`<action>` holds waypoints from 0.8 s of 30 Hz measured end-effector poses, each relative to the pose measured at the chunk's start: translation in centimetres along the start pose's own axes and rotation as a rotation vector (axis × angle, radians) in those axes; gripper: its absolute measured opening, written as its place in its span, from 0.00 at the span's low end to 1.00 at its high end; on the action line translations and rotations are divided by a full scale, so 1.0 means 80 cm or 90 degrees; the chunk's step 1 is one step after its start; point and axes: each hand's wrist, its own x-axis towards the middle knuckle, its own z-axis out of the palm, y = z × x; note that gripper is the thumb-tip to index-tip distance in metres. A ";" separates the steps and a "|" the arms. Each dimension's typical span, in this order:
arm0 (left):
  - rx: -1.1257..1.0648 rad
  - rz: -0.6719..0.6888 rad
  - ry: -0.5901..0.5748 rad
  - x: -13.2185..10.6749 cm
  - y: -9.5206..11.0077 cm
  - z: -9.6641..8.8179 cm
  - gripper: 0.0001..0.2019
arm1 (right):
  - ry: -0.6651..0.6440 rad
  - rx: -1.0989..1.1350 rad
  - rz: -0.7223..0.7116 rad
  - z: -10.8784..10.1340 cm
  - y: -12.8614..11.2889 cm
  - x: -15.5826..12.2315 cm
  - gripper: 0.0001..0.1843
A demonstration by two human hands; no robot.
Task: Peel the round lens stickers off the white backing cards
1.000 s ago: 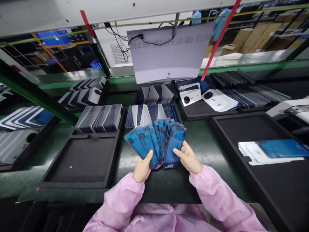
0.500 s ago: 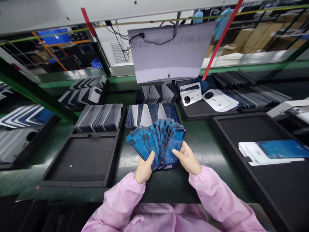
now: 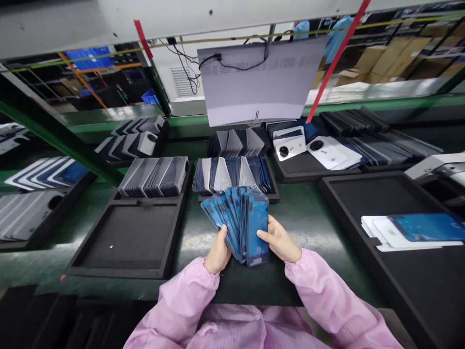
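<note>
Panels (image 3: 236, 225), blue-faced and spread like playing cards, fan out in our grip above the green desk (image 3: 303, 209), just in front of upright covers (image 3: 232, 175) packed in rows. Our left hand (image 3: 218, 253) clasps the fan at its lower left; our right hand (image 3: 282, 242) pinches the rightmost panel by its side, thumb across the face. Whether the lower edges touch the desk, we cannot tell. To our left, a black tray (image 3: 119, 232) has grey covers (image 3: 152, 178) at its far end; to our right, a larger tray (image 3: 403, 281) bears white sheets (image 3: 381, 229) beneath a blue piece (image 3: 425, 227). Beyond the desk, a monitor (image 3: 259, 85) shows us its back between red strips (image 3: 337, 62), with boxes (image 3: 395, 58) and a blue crate (image 3: 89, 58) deeper in the room.
</note>
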 end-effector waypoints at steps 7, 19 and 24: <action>0.003 0.019 0.015 0.002 0.007 0.009 0.27 | 0.044 -0.005 -0.044 -0.001 0.002 0.001 0.30; 0.358 0.185 -0.038 0.004 0.001 -0.012 0.31 | -0.010 -0.070 -0.103 0.001 0.018 0.001 0.36; 0.243 0.341 -0.041 0.006 0.000 -0.007 0.44 | 0.033 -0.217 -0.252 -0.003 0.037 -0.001 0.32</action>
